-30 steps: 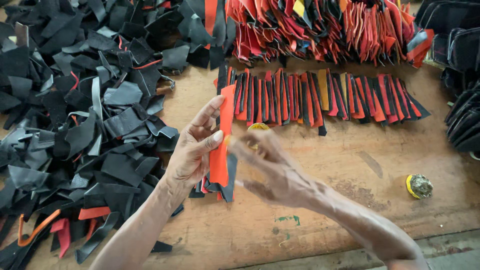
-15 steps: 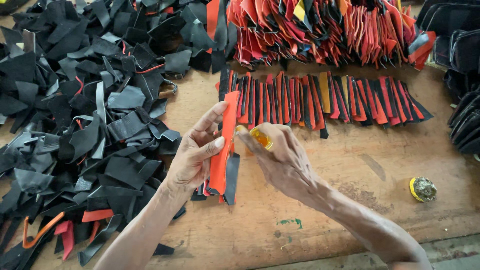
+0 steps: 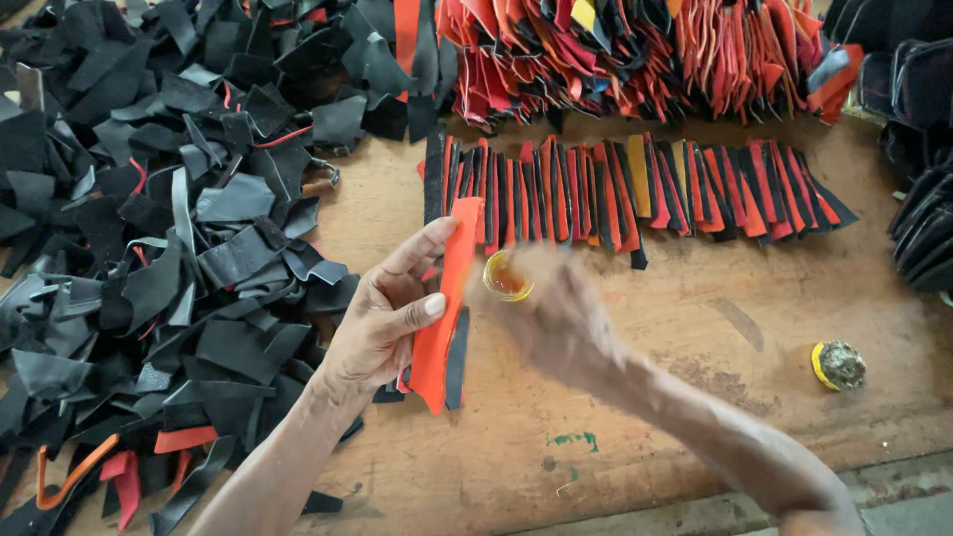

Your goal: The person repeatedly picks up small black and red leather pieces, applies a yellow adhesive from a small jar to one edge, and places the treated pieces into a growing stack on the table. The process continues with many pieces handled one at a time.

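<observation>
left hand [image 3: 382,323] pinches an orange strip [image 3: 449,298] upright above the wooden table [image 3: 695,328], black strip behind it. right hand [image 3: 556,318], blurred, grips a small yellow pot [image 3: 507,276] just right of the strip. best done holding the strip steady, dabbing thinly along the edge.

left hand [image 3: 382,323]: raised, thumb and fingers pinched | right hand [image 3: 556,313]: blurred, fingers curled, forearm extended
</observation>
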